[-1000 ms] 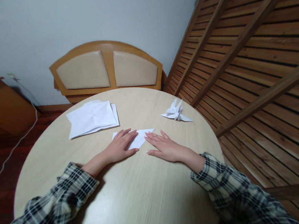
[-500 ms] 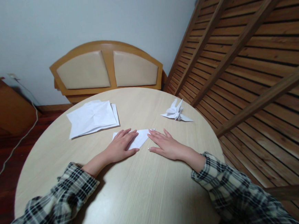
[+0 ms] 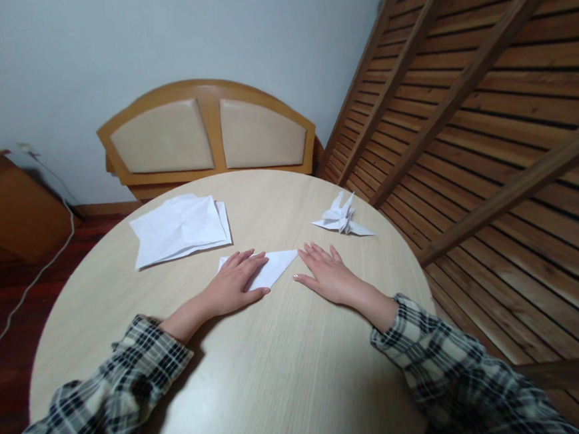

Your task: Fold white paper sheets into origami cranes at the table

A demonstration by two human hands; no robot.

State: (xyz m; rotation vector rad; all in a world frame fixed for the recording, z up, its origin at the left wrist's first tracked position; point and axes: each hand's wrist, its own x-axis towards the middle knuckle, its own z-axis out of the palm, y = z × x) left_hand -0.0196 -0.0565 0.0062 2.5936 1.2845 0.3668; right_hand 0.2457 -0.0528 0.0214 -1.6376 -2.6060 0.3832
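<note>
A white sheet of paper (image 3: 277,265), folded into a triangle, lies flat on the round table (image 3: 282,378). My left hand (image 3: 237,281) rests on its left part with fingers stretched out, covering much of it. Just off the paper's right tip is my right hand (image 3: 326,271), palm down, fingers spread, nothing in it. Whether its fingertips still touch the tip I cannot tell. Beyond my right hand sits a folded white paper crane (image 3: 340,216).
Several creased white paper sheets (image 3: 180,229) lie at the table's far left. A headboard with padded panels (image 3: 263,132) stands behind the table against the wall. Wooden slats (image 3: 490,161) lean along the right side, and a brown cabinet (image 3: 10,205) is at the left.
My right hand has slid a little to the right, off the folded paper, uncovering its right tip. My left hand and the paper have stayed in place.
</note>
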